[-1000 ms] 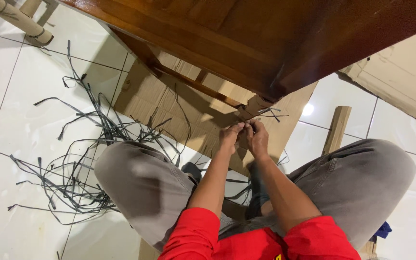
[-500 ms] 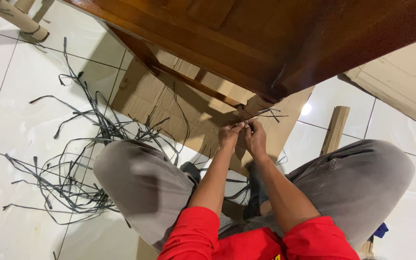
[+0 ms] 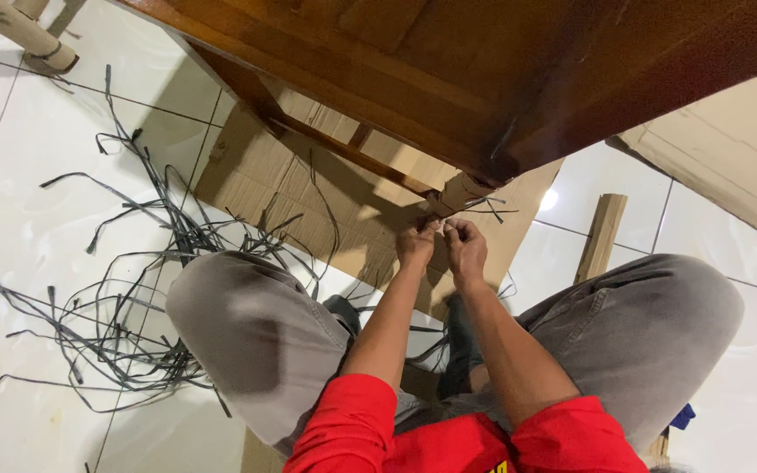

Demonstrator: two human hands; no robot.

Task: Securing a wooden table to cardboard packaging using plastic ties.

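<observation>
Both hands, the left hand (image 3: 416, 244) and right hand (image 3: 466, 248), are pinching together on a thin dark strip (image 3: 482, 208) at the cardboard-wrapped leg (image 3: 461, 190), seemingly knotting it.

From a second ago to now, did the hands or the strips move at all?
Hardly. Both hands, left hand and right hand, edged slightly up toward the table leg, still pinching thin dark strips there; nothing was let go. The whole view slid a little left, which looks like the camera shifting. The pile of strips on the floor, the cardboard and the wooden table stayed as they were.
</observation>
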